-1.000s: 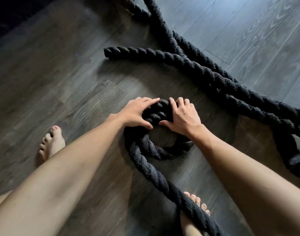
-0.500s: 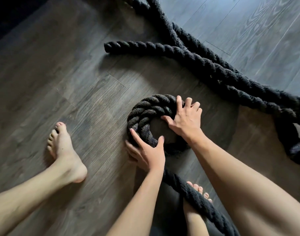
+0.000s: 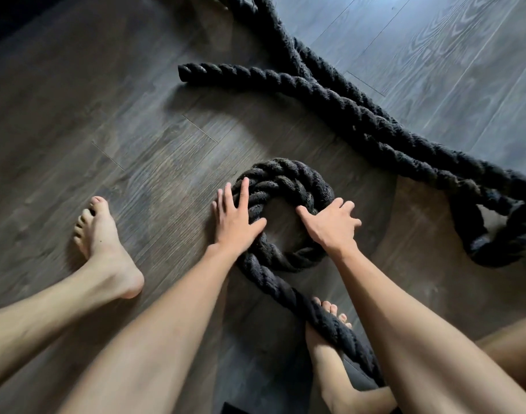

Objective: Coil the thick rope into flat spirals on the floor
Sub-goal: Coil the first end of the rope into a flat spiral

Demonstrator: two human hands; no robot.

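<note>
Pressing flat with fingers spread, the left hand [image 3: 236, 218] and right hand [image 3: 330, 224] steady a first small spiral [image 3: 285, 186] of thick rope [image 3: 339, 324] on the floor [image 3: 136, 138]; most rope lies loose beyond, uncoiled.

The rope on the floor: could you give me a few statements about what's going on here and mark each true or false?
1. Both hands rest on the coil. True: left hand on its left side, right hand on its right.
2. The coil's middle is packed solid. False: bare floor shows through.
3. The rope crosses a bare foot. True.
4. The rope is white. False: it is black.
5. A free rope end lies beyond the coil. True.
</note>
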